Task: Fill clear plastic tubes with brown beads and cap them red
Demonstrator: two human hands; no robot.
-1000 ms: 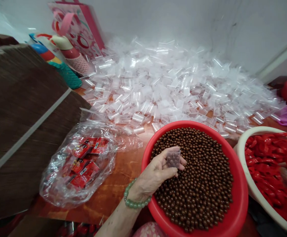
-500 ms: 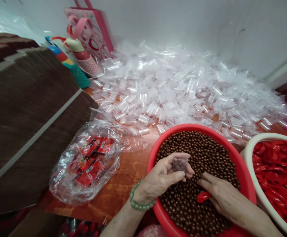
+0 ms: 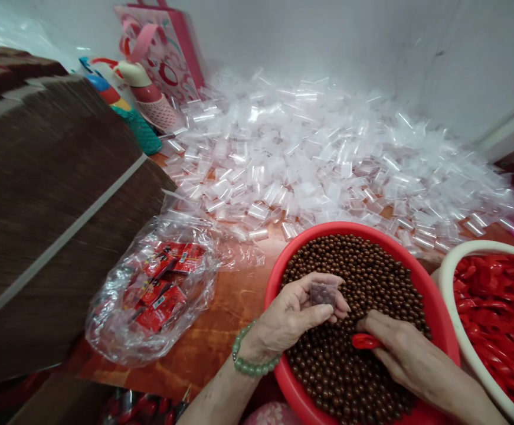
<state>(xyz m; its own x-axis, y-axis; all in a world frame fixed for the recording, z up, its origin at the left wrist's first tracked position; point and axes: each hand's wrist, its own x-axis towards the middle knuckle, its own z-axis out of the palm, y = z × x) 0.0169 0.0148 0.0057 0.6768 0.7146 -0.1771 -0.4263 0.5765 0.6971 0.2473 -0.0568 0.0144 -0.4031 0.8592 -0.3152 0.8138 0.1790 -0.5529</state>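
Note:
My left hand (image 3: 298, 310), with a green bead bracelet at the wrist, holds a small clear bag (image 3: 324, 293) between thumb and fingers; dark balls show through it. It is over the left part of a red basin (image 3: 447, 327) full of shiny brown balls (image 3: 349, 378). To its right, my right hand (image 3: 393, 342) is closed on a small red plastic piece (image 3: 366, 341), low over the balls. Its fingertips are partly hidden.
Behind the basin spreads a heap of small clear bags (image 3: 292, 153). A cream basin (image 3: 449, 283) of red plastic pieces stands right. Left are a plastic bag with red packets (image 3: 161, 307), a strapped brown stack (image 3: 62, 177), a bottle (image 3: 139, 79) and a pink bag (image 3: 168, 53).
My right hand has turned slightly and its fingers are more curled around the red piece. My left hand stays nearly in place with the small bag.

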